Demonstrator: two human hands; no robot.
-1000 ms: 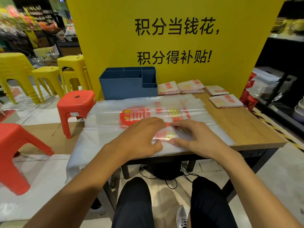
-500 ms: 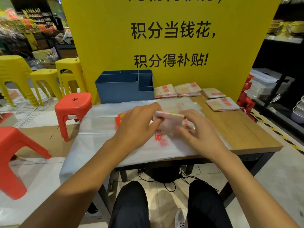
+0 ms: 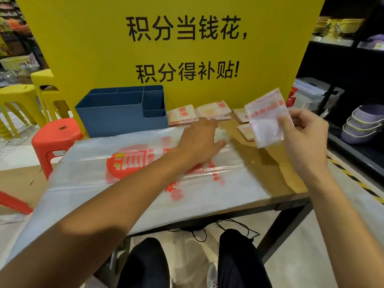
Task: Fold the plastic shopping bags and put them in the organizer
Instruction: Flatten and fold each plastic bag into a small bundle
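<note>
Head view: your right hand (image 3: 299,134) pinches a folded bag (image 3: 266,117) in the air over the table's (image 3: 291,179) right side, while your left hand (image 3: 199,140) rests fingers relaxed on the unfolded bags (image 3: 93,173). Several folded bags (image 3: 199,114) lie beside the blue organizer (image 3: 116,113), which looks unfilled; most folding and all stowing remain.

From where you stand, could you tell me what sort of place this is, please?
Most likely a shop floor: a yellow promotional sign, stocked shelves of basins, and stacked plastic stools.

A shop: yellow promotional sign (image 3: 187,48); stocked shelves (image 3: 340,38); stacked basins (image 3: 365,123).
</note>
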